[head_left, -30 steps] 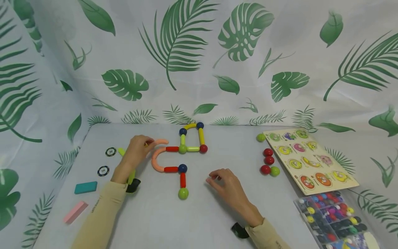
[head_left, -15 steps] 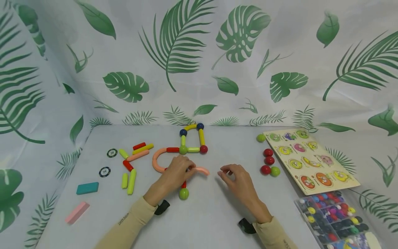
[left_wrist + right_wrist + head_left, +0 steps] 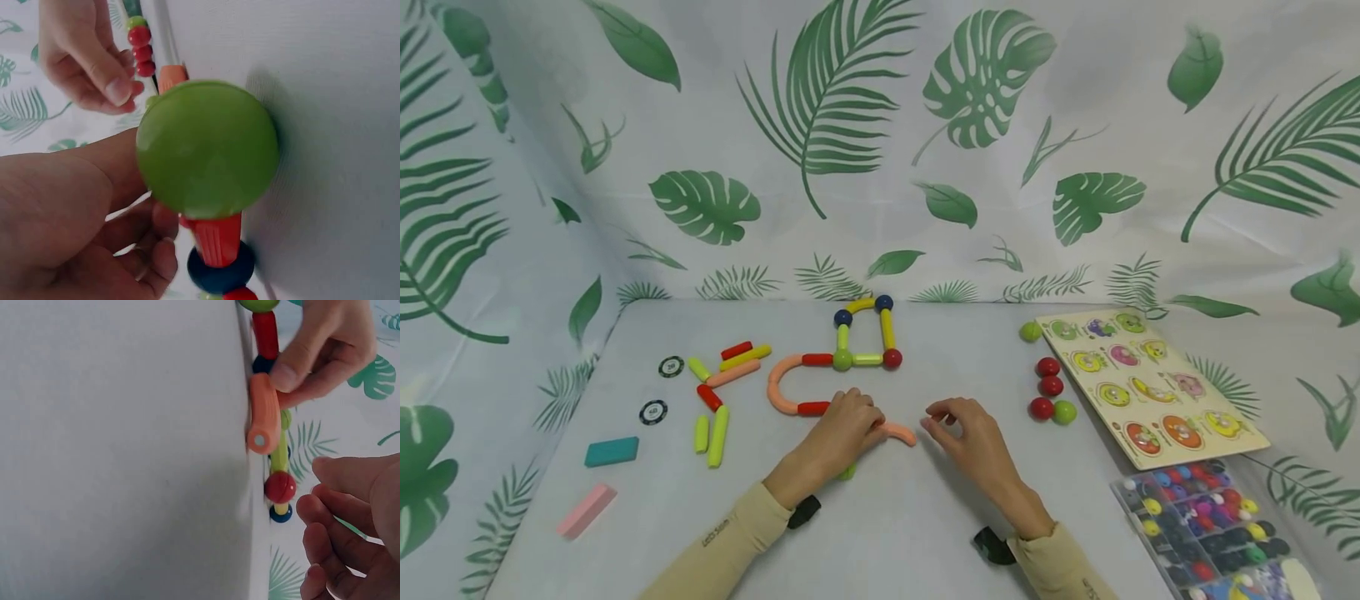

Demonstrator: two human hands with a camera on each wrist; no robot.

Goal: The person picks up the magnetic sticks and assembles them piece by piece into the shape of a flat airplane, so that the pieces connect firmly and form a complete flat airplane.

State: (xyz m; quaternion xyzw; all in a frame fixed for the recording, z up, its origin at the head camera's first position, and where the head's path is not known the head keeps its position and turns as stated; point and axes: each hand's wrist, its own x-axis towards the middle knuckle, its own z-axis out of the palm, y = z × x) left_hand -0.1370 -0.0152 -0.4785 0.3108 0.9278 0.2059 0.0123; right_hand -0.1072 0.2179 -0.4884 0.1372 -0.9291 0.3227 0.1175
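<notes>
My left hand (image 3: 844, 432) pinches a curved salmon magnetic rod (image 3: 898, 433), whose free end points right. In the right wrist view, my left thumb and fingers are at the far end of this rod (image 3: 264, 412), beside a dark blue ball (image 3: 264, 364). A red rod (image 3: 219, 240) joins the blue ball to a green ball (image 3: 206, 150) in the left wrist view. The head view has that blue ball hidden under my left hand. My right hand (image 3: 966, 433) hovers just right of the rod's free end, fingers loosely curved, holding nothing.
A magnetic frame of rods and balls (image 3: 891, 358) lies behind, joined to a salmon curve (image 3: 775, 387). Loose rods (image 3: 718, 437), chips (image 3: 653, 412) and teal (image 3: 612, 452) and pink blocks (image 3: 586, 512) lie left. Loose balls (image 3: 1041, 408), a fruit board (image 3: 1150, 387) and bead box (image 3: 1210, 525) lie right.
My left hand carried the curved salmon rod rightward from the left side, then lowered it slightly toward the front beside the blue ball. My right hand shifted slightly right, then stayed nearly still.
</notes>
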